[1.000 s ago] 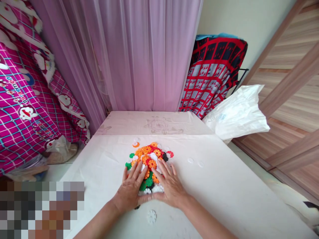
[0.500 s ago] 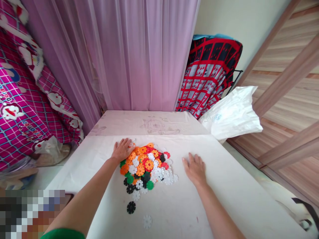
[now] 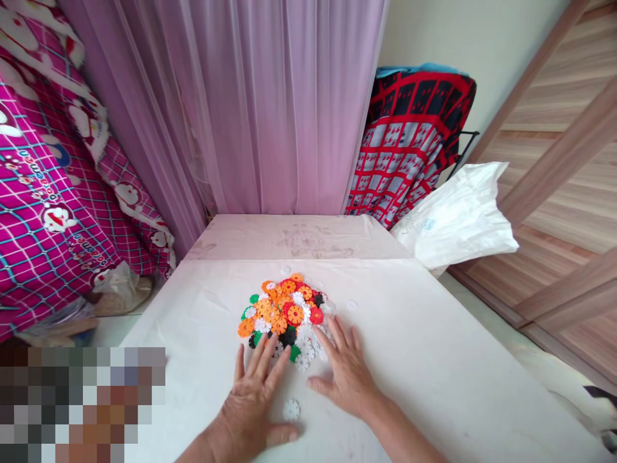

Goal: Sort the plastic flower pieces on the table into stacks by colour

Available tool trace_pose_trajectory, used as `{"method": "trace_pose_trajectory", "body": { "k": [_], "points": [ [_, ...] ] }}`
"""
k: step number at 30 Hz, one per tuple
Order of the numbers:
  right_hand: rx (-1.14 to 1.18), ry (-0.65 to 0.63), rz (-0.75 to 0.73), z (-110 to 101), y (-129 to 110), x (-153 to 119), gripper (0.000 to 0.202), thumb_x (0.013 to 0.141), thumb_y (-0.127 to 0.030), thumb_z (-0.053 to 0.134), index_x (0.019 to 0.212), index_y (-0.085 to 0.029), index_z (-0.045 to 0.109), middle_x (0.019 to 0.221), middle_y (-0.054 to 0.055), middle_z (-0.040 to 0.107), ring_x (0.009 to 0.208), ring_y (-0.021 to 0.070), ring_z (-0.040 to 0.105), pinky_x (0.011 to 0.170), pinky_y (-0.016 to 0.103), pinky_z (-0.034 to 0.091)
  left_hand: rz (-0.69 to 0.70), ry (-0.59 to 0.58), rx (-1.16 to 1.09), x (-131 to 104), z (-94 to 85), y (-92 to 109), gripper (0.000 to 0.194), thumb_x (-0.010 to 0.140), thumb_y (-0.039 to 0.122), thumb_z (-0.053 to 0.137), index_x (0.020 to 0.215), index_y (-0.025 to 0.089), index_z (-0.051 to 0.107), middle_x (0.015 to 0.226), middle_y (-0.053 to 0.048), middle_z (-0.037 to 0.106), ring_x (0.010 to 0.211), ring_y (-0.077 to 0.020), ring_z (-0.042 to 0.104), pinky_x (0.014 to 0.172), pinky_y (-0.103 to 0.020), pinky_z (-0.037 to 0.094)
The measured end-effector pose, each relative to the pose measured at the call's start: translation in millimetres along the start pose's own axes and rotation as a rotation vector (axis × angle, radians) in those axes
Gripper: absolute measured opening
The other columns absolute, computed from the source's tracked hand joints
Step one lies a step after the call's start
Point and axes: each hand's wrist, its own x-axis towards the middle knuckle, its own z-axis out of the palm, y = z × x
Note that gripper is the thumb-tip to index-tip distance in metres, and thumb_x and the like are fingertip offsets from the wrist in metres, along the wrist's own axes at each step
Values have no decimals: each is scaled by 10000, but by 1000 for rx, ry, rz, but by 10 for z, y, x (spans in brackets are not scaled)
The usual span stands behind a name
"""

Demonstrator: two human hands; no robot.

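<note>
A pile of notched plastic discs [image 3: 284, 308] in orange, red, white, green and black lies on the white-covered table [image 3: 414, 360]. My left hand [image 3: 255, 399] is spread at the pile's near left edge, its fingertips over black and white discs. At the near right edge, my right hand [image 3: 349, 373] has its fingers apart, with the fingertips beside white and red discs. Neither hand holds anything. A single white disc [image 3: 292, 409] lies between the hands, near my left thumb. Another pale disc [image 3: 352, 304] sits right of the pile.
Purple curtains [image 3: 279, 109] hang behind the table. A white plastic bag [image 3: 463, 218] is at its far right corner, near a red and black patterned cloth [image 3: 400, 141]. Pink checked fabric [image 3: 72, 173] hangs at the left, and a wooden cabinet [image 3: 554, 193] stands at the right.
My left hand has moved from the pile's far left side to its near edge. My right hand has moved left, up to the discs. The pile is more compact, and the view has shifted slightly.
</note>
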Motion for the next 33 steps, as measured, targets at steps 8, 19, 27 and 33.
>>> {"method": "trace_pose_trajectory", "body": {
  "k": [8,19,27,33],
  "points": [
    [-125,-239,20,-38,-156,451,872,794,-578,626,1527,-273,264,1616,153,99,1468,379,127,1127,644,111,-264,-58,46,486,201,-209,891,790,764,420,1514,266,270,1576,-162,282,1438,-408,240,1095,-687,139],
    [-152,170,248,-22,43,712,494,960,-391,393,1409,-204,481,1502,110,425,1387,235,358,1165,475,167,-408,14,30,822,96,-411,765,834,654,486,1479,259,371,1561,-136,328,1442,-354,271,1138,-643,139],
    [-339,-22,722,-106,332,436,628,971,-463,280,1475,-98,364,1562,177,285,1439,302,224,1114,598,162,-700,-27,74,199,53,-171,980,799,760,389,1511,98,272,1567,-206,271,1454,-380,221,1155,-590,156],
    [-295,-95,589,-2,-14,519,653,973,-461,270,1508,-86,290,1587,170,223,1465,285,169,1141,567,115,-717,-162,25,629,35,126,948,813,736,398,1529,139,225,1592,-196,190,1467,-376,179,1136,-639,121]
  ]
}}
